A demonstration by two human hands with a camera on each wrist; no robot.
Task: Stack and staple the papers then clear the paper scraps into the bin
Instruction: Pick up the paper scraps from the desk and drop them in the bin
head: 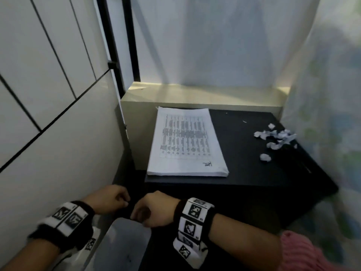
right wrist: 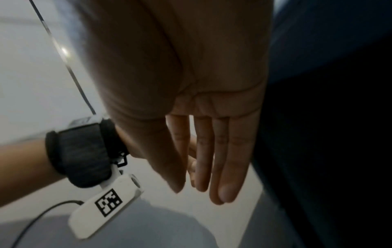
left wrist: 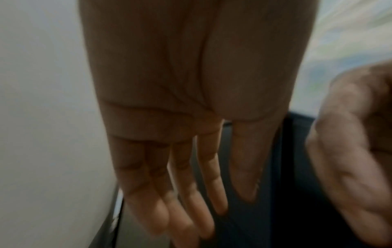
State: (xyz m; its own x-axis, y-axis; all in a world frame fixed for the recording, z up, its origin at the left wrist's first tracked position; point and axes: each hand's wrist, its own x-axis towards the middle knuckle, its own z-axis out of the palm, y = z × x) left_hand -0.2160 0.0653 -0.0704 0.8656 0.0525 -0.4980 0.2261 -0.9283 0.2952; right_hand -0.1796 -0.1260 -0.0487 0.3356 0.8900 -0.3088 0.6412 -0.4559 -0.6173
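Observation:
A neat stack of printed papers (head: 187,143) lies on the left part of the black table (head: 244,153). Several crumpled paper scraps (head: 275,137) sit in a loose heap near the table's right edge. My left hand (head: 111,198) and right hand (head: 152,208) hang close together below the table's front edge, above a pale grey bin (head: 125,243). The left wrist view shows my left hand (left wrist: 186,209) with straight fingers pointing down and nothing in it. My right hand (right wrist: 203,189) is the same, fingers straight and together, holding nothing.
A white panelled wall (head: 48,114) stands close on the left. A cream ledge (head: 195,94) runs behind the table, with pale curtains (head: 322,114) at the back and right. No stapler shows in any view.

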